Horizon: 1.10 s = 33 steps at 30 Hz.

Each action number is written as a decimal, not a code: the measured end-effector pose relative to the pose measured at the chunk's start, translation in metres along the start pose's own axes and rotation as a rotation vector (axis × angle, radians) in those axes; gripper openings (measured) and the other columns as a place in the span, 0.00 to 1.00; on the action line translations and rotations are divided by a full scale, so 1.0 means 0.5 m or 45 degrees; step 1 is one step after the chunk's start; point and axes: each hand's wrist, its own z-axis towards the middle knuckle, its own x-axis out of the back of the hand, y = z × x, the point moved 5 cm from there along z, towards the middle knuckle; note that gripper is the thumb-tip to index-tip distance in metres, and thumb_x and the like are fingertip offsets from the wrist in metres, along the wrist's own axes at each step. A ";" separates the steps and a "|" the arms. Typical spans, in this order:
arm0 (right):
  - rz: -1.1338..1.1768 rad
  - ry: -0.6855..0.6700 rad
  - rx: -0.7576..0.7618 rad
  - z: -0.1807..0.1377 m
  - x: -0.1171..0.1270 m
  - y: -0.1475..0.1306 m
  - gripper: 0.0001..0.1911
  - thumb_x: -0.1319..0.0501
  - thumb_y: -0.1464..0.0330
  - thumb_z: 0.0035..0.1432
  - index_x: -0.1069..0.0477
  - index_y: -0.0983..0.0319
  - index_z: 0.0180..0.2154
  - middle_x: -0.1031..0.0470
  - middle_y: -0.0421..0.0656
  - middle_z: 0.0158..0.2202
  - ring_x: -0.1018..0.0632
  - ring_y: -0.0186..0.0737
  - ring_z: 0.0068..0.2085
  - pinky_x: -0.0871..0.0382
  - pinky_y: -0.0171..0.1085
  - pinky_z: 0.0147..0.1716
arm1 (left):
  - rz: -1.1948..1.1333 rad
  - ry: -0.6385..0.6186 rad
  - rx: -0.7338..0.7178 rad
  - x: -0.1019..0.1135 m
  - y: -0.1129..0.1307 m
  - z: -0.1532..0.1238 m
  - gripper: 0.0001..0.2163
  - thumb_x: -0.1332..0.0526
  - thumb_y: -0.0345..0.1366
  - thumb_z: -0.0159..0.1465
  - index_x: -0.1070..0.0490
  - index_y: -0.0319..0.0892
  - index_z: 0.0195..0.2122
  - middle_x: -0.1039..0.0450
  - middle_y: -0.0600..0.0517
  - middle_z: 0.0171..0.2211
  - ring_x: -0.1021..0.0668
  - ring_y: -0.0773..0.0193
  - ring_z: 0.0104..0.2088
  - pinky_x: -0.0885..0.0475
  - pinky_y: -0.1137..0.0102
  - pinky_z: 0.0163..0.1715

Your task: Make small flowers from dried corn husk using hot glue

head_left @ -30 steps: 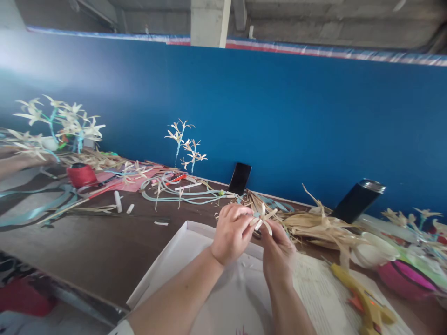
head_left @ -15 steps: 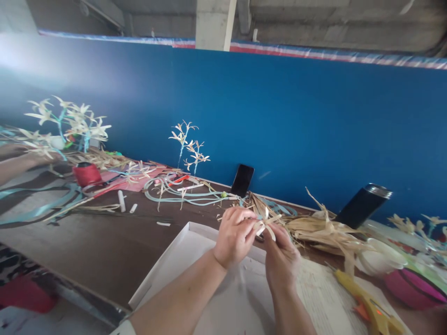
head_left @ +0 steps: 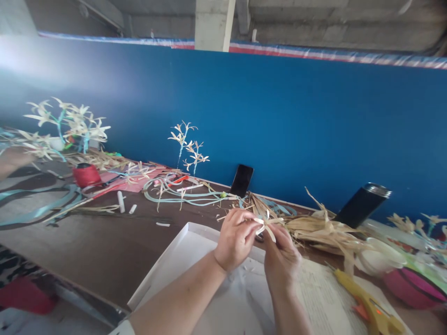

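Observation:
A pale husk flower [head_left: 268, 226] with narrow petals is held up between both hands above the white box lid [head_left: 181, 251]. My left hand [head_left: 235, 238] pinches it from the left, thumb and forefinger on a petal. From the right, my right hand [head_left: 283, 253] grips the flower low down, its fingers closed around the base, which is hidden. Behind the hands lies a pile of dry corn husks [head_left: 321, 230]. A yellow glue gun [head_left: 372, 307] rests on a printed sheet [head_left: 316, 293] to the right.
A black phone [head_left: 242, 180] leans on the blue partition [head_left: 296, 121]. To the right are a dark flask [head_left: 363, 204] and a pink bowl-like container [head_left: 414, 288]. Pale-blue cords [head_left: 195, 201] and a red spool [head_left: 86, 175] lie leftward. Another person's hand [head_left: 16, 160] is at far left.
The flower has turned slightly in my fingers and its petals sit at a different angle. At far left, the other person's arm has drawn back toward the frame edge.

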 end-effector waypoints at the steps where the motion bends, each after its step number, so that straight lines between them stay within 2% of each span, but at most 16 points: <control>1: -0.016 0.003 0.004 0.000 0.001 -0.004 0.09 0.39 0.63 0.53 0.24 0.60 0.34 0.26 0.43 0.37 0.26 0.40 0.39 0.34 0.37 0.39 | -0.018 0.004 0.016 -0.001 -0.001 0.000 0.06 0.41 0.27 0.59 0.27 0.42 0.36 0.28 0.48 0.36 0.28 0.62 0.40 0.31 0.64 0.42; 12: -0.397 0.027 0.128 -0.006 0.002 -0.042 0.11 0.41 0.62 0.56 0.24 0.60 0.33 0.26 0.43 0.34 0.26 0.38 0.34 0.35 0.34 0.34 | -0.226 0.090 0.212 -0.011 -0.005 -0.008 0.04 0.41 0.28 0.59 0.27 0.41 0.32 0.27 0.48 0.35 0.27 0.63 0.40 0.31 0.64 0.42; 17: -0.376 0.071 0.179 -0.008 -0.003 -0.046 0.11 0.42 0.63 0.56 0.24 0.61 0.33 0.26 0.44 0.33 0.26 0.38 0.34 0.35 0.34 0.34 | -0.241 0.097 0.272 -0.015 -0.013 -0.013 0.04 0.41 0.30 0.60 0.26 0.40 0.32 0.27 0.48 0.35 0.27 0.63 0.40 0.30 0.65 0.42; 26: -0.379 0.050 0.255 -0.003 0.000 -0.040 0.12 0.44 0.65 0.58 0.25 0.62 0.37 0.26 0.45 0.37 0.25 0.39 0.36 0.34 0.36 0.36 | -0.352 0.011 0.397 -0.031 -0.026 -0.021 0.07 0.42 0.31 0.61 0.25 0.41 0.37 0.27 0.47 0.38 0.26 0.63 0.41 0.29 0.66 0.44; 33: -0.339 0.000 0.269 -0.006 -0.008 -0.040 0.11 0.44 0.67 0.58 0.25 0.61 0.39 0.25 0.46 0.38 0.25 0.41 0.38 0.33 0.37 0.38 | -0.410 0.036 0.564 -0.033 -0.046 -0.022 0.03 0.39 0.32 0.58 0.26 0.40 0.32 0.25 0.49 0.33 0.24 0.65 0.36 0.29 0.70 0.40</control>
